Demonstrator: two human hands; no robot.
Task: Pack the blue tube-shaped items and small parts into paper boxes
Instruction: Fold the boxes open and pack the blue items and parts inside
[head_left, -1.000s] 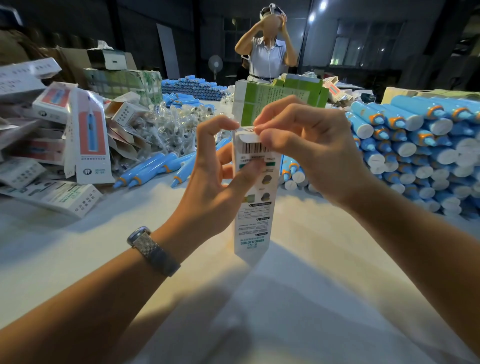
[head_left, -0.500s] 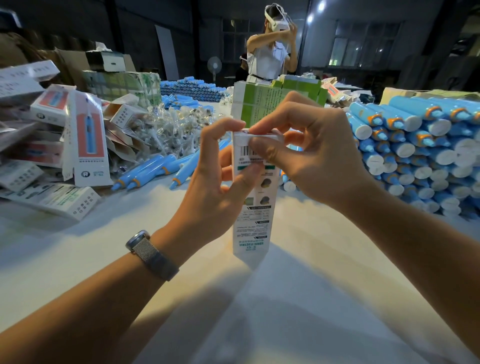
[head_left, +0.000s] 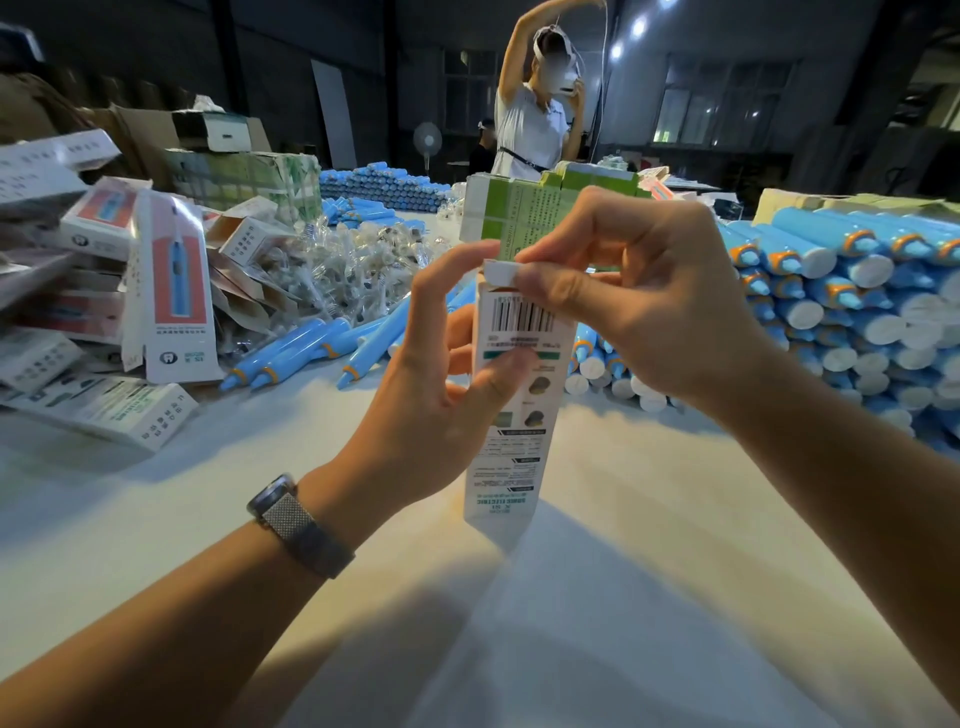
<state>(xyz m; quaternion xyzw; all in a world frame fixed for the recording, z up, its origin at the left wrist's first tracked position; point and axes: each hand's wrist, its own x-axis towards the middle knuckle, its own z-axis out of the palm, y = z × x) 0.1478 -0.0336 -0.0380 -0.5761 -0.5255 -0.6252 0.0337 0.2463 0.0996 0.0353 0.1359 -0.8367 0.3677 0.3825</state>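
Box (head_left: 511, 415), tall white carton with barcode and green print, upright above the surface (head_left: 597, 597), left hand (head_left: 441, 374) gripping its middle, right hand (head_left: 639, 306) pinching the top flap (head_left: 501, 274), blue tubes (head_left: 852, 312) stacked right.

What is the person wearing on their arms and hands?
Both forearms are bare, with no sleeves showing and no gloves. The left hand has a wristwatch with a grey woven metal band. The right hand wears nothing.
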